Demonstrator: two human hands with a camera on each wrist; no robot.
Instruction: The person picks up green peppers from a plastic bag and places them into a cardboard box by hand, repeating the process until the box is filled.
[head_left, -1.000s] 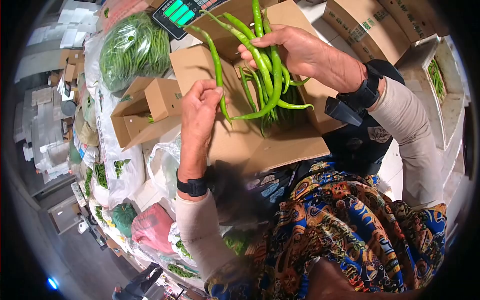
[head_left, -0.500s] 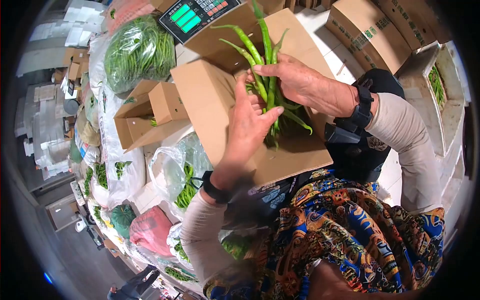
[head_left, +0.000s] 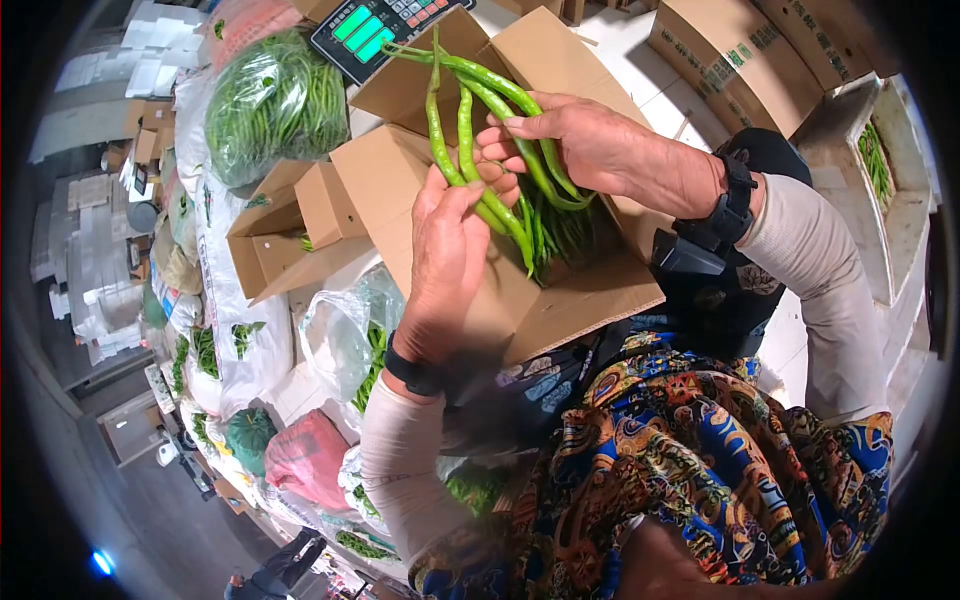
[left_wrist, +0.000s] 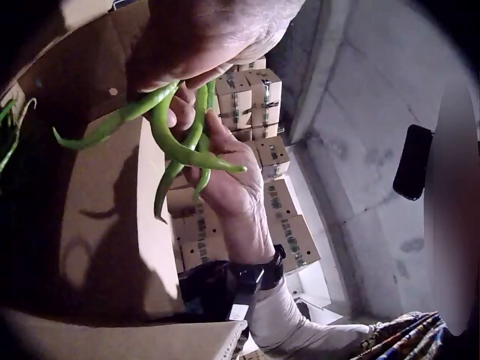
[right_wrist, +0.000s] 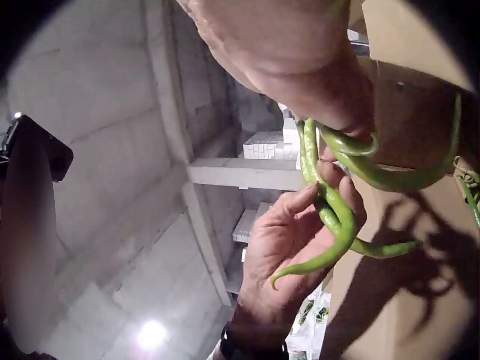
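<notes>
Over an open cardboard box (head_left: 390, 190), both hands hold long green peppers. The left hand (head_left: 450, 245) pinches two peppers (head_left: 440, 150) between thumb and fingers; the right wrist view shows that hand (right_wrist: 289, 255) with peppers (right_wrist: 337, 225) crossing its fingers. Higher and to the right, the right hand (head_left: 600, 150) grips a few curved peppers (head_left: 500, 90) by thumb and fingers. In the left wrist view the right hand (left_wrist: 232, 187) is behind hanging peppers (left_wrist: 176, 142). More green peppers (head_left: 560, 235) lie inside the box, partly hidden by the hands.
A scale with a lit green display (head_left: 360, 35) stands behind the box. To the left are a clear bag of green produce (head_left: 275, 105), a smaller open carton (head_left: 300, 225) and a plastic bag (head_left: 345, 325). Large cartons (head_left: 730, 70) and a white crate (head_left: 885, 200) stand at the right.
The left hand moved in to the right hand and then drew back left, now with two peppers instead of one. The peppers in the right hand have turned, their tips now pointing left.
</notes>
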